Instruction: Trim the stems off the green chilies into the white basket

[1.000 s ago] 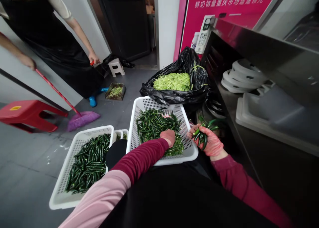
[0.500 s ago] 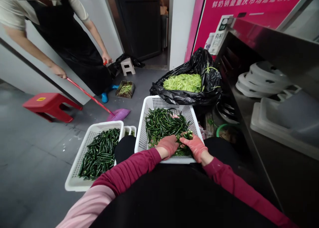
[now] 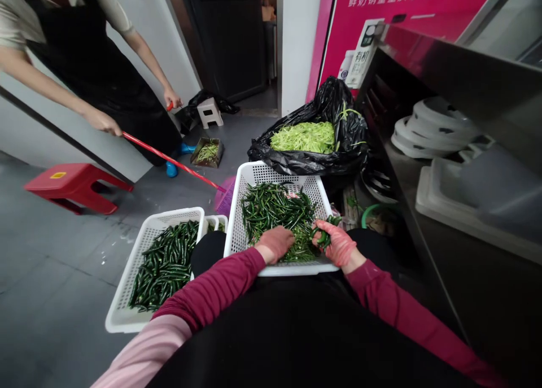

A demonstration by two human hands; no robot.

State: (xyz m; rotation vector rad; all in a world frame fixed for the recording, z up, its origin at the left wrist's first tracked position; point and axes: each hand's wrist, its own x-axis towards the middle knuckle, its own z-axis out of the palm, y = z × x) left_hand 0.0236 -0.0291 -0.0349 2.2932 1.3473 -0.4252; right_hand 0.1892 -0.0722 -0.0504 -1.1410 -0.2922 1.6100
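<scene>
A white perforated basket (image 3: 239, 230) rests at my lap with dark green chillies (image 3: 275, 204) inside and cut green stems (image 3: 302, 244) near its front. My right hand (image 3: 337, 244), in a pink glove, is closed on several green chillies over the basket's right side. Also gloved, my left hand (image 3: 276, 243) reaches down into the front of the basket; its fingers are bent and what they hold, if anything, is hidden. To the left, a second white basket (image 3: 122, 297) is filled with long dark green chillies (image 3: 167, 264).
A black bag (image 3: 355, 125) of light green shreds stands behind the basket. A person (image 3: 122, 94) at the left holds a red-handled broom (image 3: 178, 165). Around are a red stool (image 3: 80, 184), a small white stool (image 3: 209, 114), and a metal shelf (image 3: 406, 190) at right.
My hands have moved apart; the right now holds chillies up, while the left has shifted slightly left. The broom head has moved right. The whole view has shifted a little.
</scene>
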